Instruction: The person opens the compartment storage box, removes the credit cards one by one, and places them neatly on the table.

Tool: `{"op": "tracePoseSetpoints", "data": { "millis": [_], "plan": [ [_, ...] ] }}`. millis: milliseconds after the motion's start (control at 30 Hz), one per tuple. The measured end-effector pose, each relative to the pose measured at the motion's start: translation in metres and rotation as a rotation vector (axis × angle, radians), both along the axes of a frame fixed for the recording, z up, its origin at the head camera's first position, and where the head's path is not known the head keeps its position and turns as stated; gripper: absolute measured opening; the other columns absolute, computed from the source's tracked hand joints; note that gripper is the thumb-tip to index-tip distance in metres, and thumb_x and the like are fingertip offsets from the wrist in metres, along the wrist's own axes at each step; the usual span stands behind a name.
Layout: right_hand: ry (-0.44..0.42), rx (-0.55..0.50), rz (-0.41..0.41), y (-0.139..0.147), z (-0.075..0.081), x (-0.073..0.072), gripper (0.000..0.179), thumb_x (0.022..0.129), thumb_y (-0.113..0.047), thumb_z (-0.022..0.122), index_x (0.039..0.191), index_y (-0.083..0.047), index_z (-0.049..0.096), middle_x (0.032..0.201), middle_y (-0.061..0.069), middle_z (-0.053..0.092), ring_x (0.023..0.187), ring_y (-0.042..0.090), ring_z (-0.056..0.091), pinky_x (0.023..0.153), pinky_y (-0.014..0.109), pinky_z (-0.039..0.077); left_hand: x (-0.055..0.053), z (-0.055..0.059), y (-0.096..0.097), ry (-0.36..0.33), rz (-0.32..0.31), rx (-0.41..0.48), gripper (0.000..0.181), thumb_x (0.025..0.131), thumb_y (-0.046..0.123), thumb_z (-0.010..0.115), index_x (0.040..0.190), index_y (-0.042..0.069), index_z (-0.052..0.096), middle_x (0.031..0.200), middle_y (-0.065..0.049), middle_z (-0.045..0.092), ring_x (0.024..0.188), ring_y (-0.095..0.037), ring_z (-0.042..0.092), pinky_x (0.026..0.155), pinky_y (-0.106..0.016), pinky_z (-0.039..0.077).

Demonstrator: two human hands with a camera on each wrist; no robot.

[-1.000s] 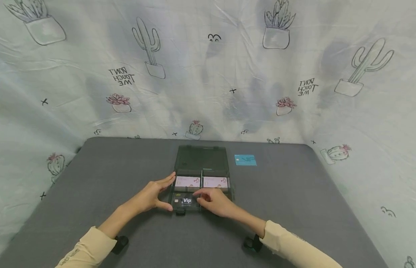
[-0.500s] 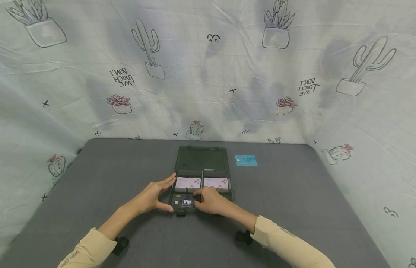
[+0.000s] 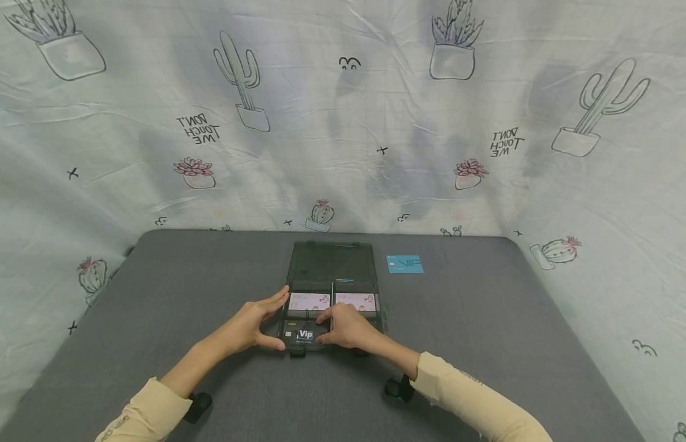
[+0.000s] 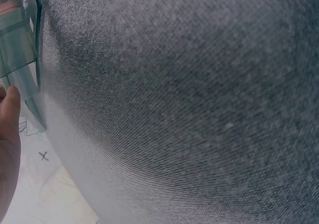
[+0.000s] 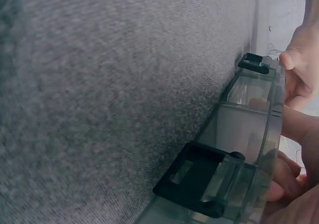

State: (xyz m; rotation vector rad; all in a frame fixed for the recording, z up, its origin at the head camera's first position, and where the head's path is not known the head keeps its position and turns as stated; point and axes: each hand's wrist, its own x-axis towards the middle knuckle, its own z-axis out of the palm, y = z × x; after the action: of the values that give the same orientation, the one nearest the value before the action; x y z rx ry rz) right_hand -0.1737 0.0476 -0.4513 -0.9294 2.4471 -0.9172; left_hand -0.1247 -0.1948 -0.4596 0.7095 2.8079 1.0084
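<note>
A dark translucent storage box (image 3: 371,286) lies on the grey table with its lid (image 3: 331,261) folded back. A black card (image 3: 301,331) marked "Vip" sits in its front left compartment. My right hand (image 3: 349,326) holds that card near its right end, index finger at the far edge and thumb at the near one. Along the box's left side, my left hand (image 3: 253,322) is spread, with fingertips at the far part and thumb at the front left corner. Two pink cards, a left one (image 3: 309,301) and a right one (image 3: 355,301), occupy the back compartments.
A blue card (image 3: 405,264) lies flat to the right of the lid. In the right wrist view, two black latches, one near (image 5: 197,179) and one far (image 5: 254,63), stick out from the box front. Behind the table (image 3: 210,258) hangs a cactus-print cloth (image 3: 343,123).
My right thumb has shifted toward the card's near edge, spreading from the index finger, and the right forearm has swung slightly left. The left hand keeps its place beside the box.
</note>
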Motion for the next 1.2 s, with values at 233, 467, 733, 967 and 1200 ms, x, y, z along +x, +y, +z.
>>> {"op": "tracePoseSetpoints", "data": {
  "millis": [233,467,733,967,1200],
  "plan": [
    [-0.004,-0.036,-0.035,0.000,0.000,0.002,0.031,0.076,-0.010,0.082,0.103,0.002,0.072,0.039,-0.006,0.047,0.032,0.002,0.036,0.033,0.013,0.031,0.000,-0.001,0.000,-0.009,0.006,0.000,0.101,0.068,0.031,0.084,0.143,-0.011,0.032,0.152,-0.025,0.023,0.124,-0.040,0.047,0.094,-0.045,0.051],
    [-0.024,-0.103,-0.046,0.003,0.000,0.004,0.023,0.076,-0.006,0.081,0.095,0.002,0.071,0.045,-0.007,0.050,0.036,0.003,0.041,0.035,0.015,0.035,-0.001,-0.001,0.000,-0.020,0.007,0.000,0.102,0.068,0.031,0.084,0.144,-0.011,0.030,0.153,-0.025,0.023,0.122,-0.040,0.049,0.094,-0.045,0.051],
    [0.203,0.067,-0.026,0.001,0.005,0.010,0.030,0.083,-0.021,0.077,0.104,0.000,0.072,0.047,-0.009,0.044,0.038,0.001,0.032,0.033,0.013,0.025,-0.001,0.000,-0.001,-0.025,0.008,0.008,0.102,0.067,0.029,0.084,0.144,-0.012,0.030,0.152,-0.026,0.022,0.122,-0.041,0.049,0.094,-0.045,0.050],
    [0.260,0.245,-0.001,-0.004,0.013,0.012,0.027,0.086,-0.031,0.073,0.088,-0.004,0.072,0.058,-0.004,0.054,0.045,0.005,0.036,0.036,0.017,0.027,0.000,0.001,0.000,-0.021,0.000,0.001,0.101,0.067,0.026,0.085,0.143,-0.012,0.031,0.152,-0.027,0.022,0.124,-0.042,0.046,0.095,-0.045,0.050],
    [0.288,0.220,-0.026,-0.005,0.010,0.013,0.025,0.083,-0.027,0.077,0.072,-0.008,0.066,0.053,-0.006,0.048,0.045,0.004,0.037,0.036,0.016,0.031,0.001,0.001,0.001,-0.018,0.006,0.004,0.100,0.067,0.026,0.085,0.143,-0.012,0.031,0.152,-0.026,0.023,0.125,-0.041,0.046,0.095,-0.044,0.050]
  ]
}}
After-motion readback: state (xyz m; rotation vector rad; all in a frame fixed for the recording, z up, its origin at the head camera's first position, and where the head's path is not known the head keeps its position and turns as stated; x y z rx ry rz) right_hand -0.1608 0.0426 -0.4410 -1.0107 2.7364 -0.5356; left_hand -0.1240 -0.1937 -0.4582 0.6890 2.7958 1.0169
